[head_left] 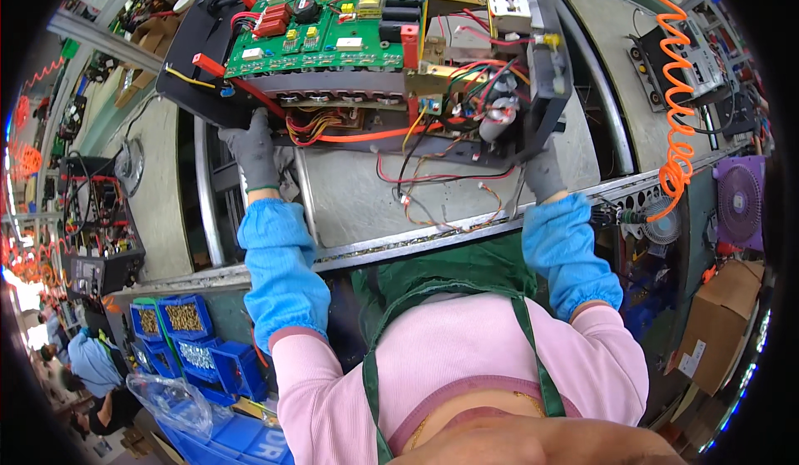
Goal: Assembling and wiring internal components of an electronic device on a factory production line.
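A black metal chassis (541, 74) lies across the work line, carrying a green circuit board (320, 37) with red posts, a row of dark parts below it and bundles of coloured wires (316, 128). My left hand (251, 153), in a grey glove, holds the chassis by its near left corner, its thumb up against the edge. At the near right corner, my right hand (545, 174), gloved the same way, grips the end panel; its fingers are partly hidden. Loose thin wires with small connectors (454, 220) hang from the chassis toward me between my hands.
Metal rails (208, 207) and a long front rail (374, 253) border the work surface. An orange coiled hose (678, 107) hangs at right, near another unit (695, 61). Blue bins (187, 317) of small hardware stand lower left. A purple fan (739, 203) and carton (720, 324) sit right.
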{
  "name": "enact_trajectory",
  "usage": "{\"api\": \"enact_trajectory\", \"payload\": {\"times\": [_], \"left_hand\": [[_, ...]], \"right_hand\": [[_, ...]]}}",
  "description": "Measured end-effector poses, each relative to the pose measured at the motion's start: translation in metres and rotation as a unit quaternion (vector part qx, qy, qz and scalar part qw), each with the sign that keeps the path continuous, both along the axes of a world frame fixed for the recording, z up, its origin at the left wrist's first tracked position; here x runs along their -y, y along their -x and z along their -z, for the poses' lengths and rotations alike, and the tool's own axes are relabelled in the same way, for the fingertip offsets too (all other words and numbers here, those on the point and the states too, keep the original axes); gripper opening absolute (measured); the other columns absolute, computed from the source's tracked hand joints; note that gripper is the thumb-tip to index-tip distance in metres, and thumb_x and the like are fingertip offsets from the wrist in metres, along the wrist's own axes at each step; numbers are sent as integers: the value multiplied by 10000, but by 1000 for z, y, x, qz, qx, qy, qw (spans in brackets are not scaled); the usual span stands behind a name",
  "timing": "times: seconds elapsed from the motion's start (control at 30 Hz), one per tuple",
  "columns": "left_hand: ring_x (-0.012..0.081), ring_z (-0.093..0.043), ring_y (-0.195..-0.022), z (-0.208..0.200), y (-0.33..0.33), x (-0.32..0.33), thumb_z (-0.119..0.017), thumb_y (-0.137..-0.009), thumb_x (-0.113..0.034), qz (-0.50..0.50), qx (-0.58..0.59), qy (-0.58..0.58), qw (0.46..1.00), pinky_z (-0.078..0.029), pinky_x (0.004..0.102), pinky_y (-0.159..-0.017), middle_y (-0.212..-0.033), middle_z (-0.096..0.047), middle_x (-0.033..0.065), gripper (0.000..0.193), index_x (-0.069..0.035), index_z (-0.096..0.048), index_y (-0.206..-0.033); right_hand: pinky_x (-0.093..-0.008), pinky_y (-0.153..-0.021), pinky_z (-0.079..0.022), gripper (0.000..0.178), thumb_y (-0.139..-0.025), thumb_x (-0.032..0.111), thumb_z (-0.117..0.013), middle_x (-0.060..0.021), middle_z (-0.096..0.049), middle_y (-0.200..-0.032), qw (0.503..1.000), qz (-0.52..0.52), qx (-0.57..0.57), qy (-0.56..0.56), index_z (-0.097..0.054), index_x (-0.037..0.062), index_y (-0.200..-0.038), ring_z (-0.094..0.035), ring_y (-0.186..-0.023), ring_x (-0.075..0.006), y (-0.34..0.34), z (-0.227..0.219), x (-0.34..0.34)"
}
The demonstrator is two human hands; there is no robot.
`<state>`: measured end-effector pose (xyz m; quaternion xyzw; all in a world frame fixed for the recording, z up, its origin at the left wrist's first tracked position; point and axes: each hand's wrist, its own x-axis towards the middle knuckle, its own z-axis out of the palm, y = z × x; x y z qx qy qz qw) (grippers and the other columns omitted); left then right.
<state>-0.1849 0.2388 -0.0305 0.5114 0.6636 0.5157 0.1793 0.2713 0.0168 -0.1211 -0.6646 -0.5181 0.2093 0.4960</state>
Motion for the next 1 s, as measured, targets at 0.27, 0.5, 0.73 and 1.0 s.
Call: {"api": "enact_trajectory", "payload": {"times": [0.27, 0.5, 0.73, 1.0], "left_hand": [[208, -631, -817, -30, -75, -79, -708, -747, -163, 205, 139, 40, 968, -519, 328, -697, -1059, -624, 145, 607, 50, -434, -1245], [260, -530, -1206, -3, -108, -5, -671, -820, -237, 196, 102, 6, 975, -393, 348, -1014, -1312, -535, 206, 796, 44, -272, -1449], [252, -448, -1296, -55, -137, 99, -595, -907, -184, 242, 49, 34, 968, -382, 345, -1039, -1395, -467, 191, 570, 23, -395, -1400], [229, -526, -1179, -71, -118, 110, -604, -887, -87, 253, 23, -97, 962, -441, 337, -978, -1327, -502, 163, 419, 27, -508, -1279]], "right_hand": [[-321, -673, -544, 236, -931, 195, -477, -76, -675, -969, 886, 95, -436, 124, -606, 66, -1082, -666, -788, -179, 59, -83, 24], [-253, -465, -363, 295, -939, 297, -532, -30, -659, -830, 890, 215, -396, 74, -673, 98, -1106, -449, -512, -98, -66, -59, -14], [-451, -831, -501, 374, -825, 211, -465, -241, -677, -921, 886, 297, 137, 328, -657, 37, -1095, -660, -935, -369, -214, -37, -19], [-427, -907, -477, 349, -882, 176, -473, -282, -612, -1143, 838, 364, 175, 368, -627, -2, -1139, -607, -1075, -388, -215, -30, -22]]}}
